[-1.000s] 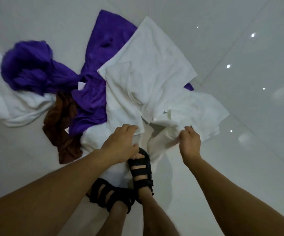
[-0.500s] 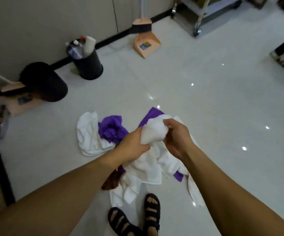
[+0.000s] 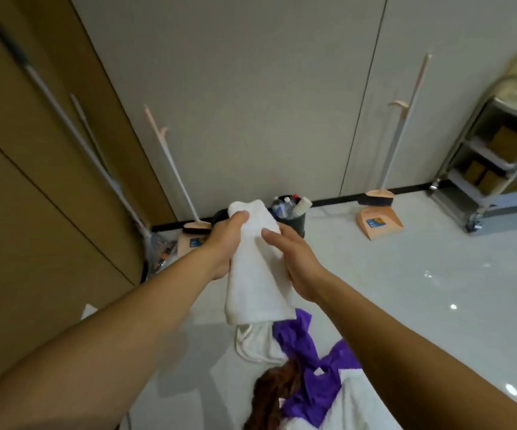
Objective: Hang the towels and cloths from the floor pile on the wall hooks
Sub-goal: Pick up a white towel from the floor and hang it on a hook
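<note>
L hand (image 3: 224, 243) & R hand (image 3: 296, 263), both in grip on white towel (image 3: 255, 283), above floor pile (image 3: 313, 386)

Arms outstretched, left hand (image 3: 224, 243) and right hand (image 3: 293, 260) grip the towel (image 3: 255, 283).

The towel (image 3: 257, 274) half-hides the bin (image 3: 297, 221); the bottom edge crops the pile (image 3: 313, 389).
</note>
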Demonstrator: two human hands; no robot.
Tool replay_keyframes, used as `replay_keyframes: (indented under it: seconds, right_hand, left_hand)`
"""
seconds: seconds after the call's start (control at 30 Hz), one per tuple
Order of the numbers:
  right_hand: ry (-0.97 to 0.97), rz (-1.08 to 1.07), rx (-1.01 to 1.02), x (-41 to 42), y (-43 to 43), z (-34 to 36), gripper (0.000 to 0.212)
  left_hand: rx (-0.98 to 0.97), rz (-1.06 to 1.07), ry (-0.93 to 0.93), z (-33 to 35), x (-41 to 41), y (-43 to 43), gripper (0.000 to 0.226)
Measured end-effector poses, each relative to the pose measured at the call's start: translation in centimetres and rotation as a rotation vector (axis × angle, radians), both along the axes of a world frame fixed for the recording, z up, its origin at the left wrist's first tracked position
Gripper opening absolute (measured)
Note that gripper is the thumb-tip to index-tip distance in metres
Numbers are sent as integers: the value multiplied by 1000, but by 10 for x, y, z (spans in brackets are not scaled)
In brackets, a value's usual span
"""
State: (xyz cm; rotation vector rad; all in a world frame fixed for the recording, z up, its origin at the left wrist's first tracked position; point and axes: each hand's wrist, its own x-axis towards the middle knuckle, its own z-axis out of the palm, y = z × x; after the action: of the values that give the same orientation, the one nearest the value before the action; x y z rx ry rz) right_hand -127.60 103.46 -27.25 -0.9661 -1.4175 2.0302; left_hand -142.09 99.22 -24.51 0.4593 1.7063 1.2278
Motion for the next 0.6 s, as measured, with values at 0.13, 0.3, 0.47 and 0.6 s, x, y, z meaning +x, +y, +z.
replay_keyframes:
  seconds: [0.13,0.3,0.47,0.6]
  right_hand:
    - [-248,253,183,-35,-11,42,85]
    - [-320,497,369,-50,-15,93,34]
    - [-23,276,508,-85,-31,178,10]
    - [199,437,446,-108,-95,227,19]
  left_hand:
    - [78,355,3,56,-37,-32,35]
    - [267,698,-25,114,-60,-91,21]
    - [-121,560,296,145,-59,-194,34]
    - [-450,308,558,161,-44,-261,43]
